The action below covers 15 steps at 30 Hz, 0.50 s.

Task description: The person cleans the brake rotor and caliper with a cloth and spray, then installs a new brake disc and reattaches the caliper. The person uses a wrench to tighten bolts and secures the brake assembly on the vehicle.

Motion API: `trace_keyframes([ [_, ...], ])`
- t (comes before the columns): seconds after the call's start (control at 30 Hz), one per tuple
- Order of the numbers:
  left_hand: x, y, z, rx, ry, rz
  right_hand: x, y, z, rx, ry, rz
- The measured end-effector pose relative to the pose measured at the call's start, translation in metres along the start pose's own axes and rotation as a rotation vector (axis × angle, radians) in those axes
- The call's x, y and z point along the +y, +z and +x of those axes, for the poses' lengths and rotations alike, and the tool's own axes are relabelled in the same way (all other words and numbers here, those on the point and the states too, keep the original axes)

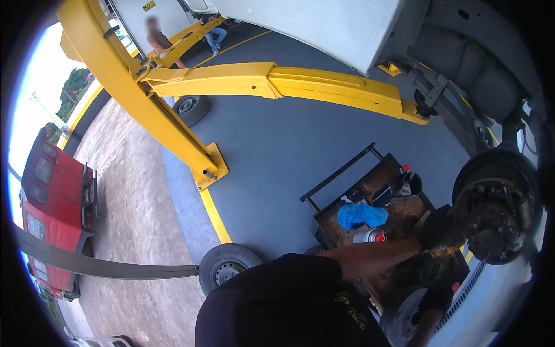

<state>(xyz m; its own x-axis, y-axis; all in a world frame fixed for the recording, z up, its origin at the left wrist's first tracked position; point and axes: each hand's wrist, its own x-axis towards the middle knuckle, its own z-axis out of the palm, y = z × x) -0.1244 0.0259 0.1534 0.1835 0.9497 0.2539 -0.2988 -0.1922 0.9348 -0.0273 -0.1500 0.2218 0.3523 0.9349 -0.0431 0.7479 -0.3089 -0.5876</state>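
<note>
A dark glove covers my left hand [440,229], which is beside the exposed brake assembly [491,217] on the raised vehicle's axle. Its fingers look curled, and a small orange-yellow item [444,251] shows just under it; I cannot make out what it is. Lower down, my right hand [436,301], also in a dark glove, is next to a round grey metal part with holes, like a brake drum [404,317]. Shadow hides the right fingers. The tool cart [338,222] below carries a blue cloth or glove [361,216], a can with a red top [370,236] and a metal container [411,185].
A yellow lift post [167,130] stands ahead, with its long arm [277,81] reaching right under the vehicle. Wheels [230,266] lie on the grey-blue floor. A red vehicle [58,202] is parked outside at left. Beyond the post are two other people [157,37].
</note>
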Motion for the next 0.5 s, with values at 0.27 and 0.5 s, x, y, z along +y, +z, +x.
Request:
trace_keyframes([
  [0.27, 0.114, -0.058, 0.077, 0.131, 0.537, 0.41, -0.087, 0.013, 0.007, 0.173, -0.668, -0.191],
  [0.5, 0.113, -0.072, 0.089, 0.059, 0.543, 0.577, -0.144, 0.004, 0.04, -0.313, -0.104, 0.546],
])
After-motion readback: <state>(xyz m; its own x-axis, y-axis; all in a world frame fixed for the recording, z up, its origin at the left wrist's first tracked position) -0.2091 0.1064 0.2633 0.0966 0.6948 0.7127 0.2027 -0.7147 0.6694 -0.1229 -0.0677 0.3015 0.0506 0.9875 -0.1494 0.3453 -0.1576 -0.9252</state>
